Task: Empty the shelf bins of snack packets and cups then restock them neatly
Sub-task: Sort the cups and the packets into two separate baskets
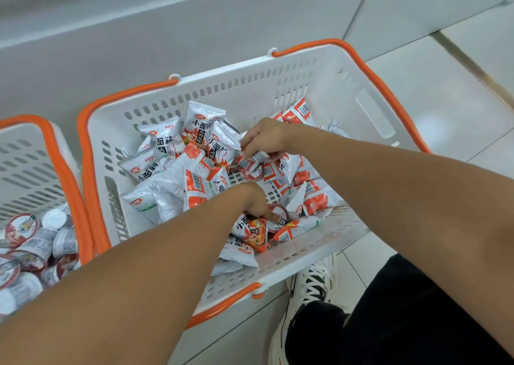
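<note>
Deep among packets (172,167), both hands: left hand (256,200), right hand (264,138).

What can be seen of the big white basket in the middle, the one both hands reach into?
The big white basket looks like plastic, with slotted walls and floor, a smooth blank panel on one wall, and two orange handles folded down along its rim. It stands on the pale tiled floor beside a second basket that holds cups. Inside lie many white and orange snack packets and a few small cups. The left hand and the right hand both reach in among them.
</note>
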`<state>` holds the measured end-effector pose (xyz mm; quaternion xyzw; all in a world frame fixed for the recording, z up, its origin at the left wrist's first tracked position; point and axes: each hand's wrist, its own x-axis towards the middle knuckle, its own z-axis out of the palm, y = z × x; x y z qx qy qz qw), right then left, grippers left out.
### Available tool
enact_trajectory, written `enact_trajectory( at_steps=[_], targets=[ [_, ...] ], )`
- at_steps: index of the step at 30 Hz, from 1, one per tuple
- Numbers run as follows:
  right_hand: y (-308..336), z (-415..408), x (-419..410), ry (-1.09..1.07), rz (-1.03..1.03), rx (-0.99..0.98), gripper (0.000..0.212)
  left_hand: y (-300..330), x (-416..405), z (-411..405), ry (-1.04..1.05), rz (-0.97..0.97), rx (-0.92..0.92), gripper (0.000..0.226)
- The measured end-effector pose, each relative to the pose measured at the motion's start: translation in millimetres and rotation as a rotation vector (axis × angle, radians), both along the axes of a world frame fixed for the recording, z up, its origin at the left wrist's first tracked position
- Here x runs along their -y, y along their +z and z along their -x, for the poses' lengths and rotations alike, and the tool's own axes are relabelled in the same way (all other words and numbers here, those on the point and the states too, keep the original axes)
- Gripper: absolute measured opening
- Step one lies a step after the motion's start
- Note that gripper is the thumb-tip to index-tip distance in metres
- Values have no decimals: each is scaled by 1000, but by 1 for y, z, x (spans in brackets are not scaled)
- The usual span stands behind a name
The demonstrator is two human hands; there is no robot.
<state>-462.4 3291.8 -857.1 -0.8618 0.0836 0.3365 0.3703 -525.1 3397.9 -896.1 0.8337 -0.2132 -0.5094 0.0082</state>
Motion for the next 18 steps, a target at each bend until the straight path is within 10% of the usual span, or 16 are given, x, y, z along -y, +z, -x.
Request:
enact_trajectory(
  at_steps=[11, 14, 18],
  targets=[
    [68, -13, 57, 134, 870, 328, 14, -3, -40, 5, 640, 541, 208, 23],
    [61, -13, 17, 254, 739, 371, 17, 8, -47, -10, 785, 582, 467, 20],
    [27, -6, -15, 512, 378, -118, 25, 23, -69, -46, 798, 498, 564, 13]
  ],
)
